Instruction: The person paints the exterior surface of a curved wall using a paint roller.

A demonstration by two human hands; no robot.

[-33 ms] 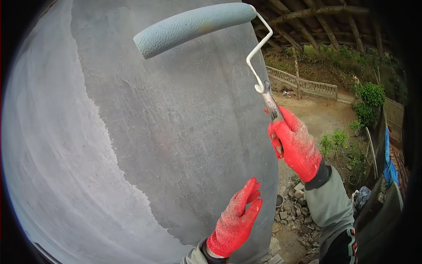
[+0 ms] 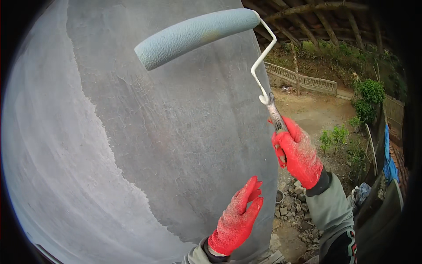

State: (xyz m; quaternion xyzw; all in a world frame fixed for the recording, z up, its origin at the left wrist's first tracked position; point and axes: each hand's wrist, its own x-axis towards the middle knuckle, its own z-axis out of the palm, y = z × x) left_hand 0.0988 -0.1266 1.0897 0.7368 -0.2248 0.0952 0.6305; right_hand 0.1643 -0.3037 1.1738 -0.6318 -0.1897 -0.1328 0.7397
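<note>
A paint roller [image 2: 198, 37] with a long pale blue sleeve and a bent white wire frame lies across the upper part of a grey wall [image 2: 176, 132]. My right hand [image 2: 299, 154], in a dusty red glove, is closed round the roller's dark, worn handle. Lower down, my left hand [image 2: 235, 220], gloved the same way, is at the wall with its fingers stretched out and holds nothing. Whether its palm touches the wall cannot be made out. A ragged border runs down the wall, with a lighter grey coat on the left and a darker, streaked surface on the right.
The wall ends at an edge right of centre. Beyond and well below lie bare ground [image 2: 307, 108], a rubble heap [image 2: 290, 204], shrubs [image 2: 369, 99] and a pale balustrade [image 2: 303, 79]. Wooden roof poles [image 2: 316, 9] hang overhead. A blue tarp [image 2: 389, 165] is at the far right.
The roller and my right hand have come down a little along the wall and slightly to the right. My left hand is almost where it was.
</note>
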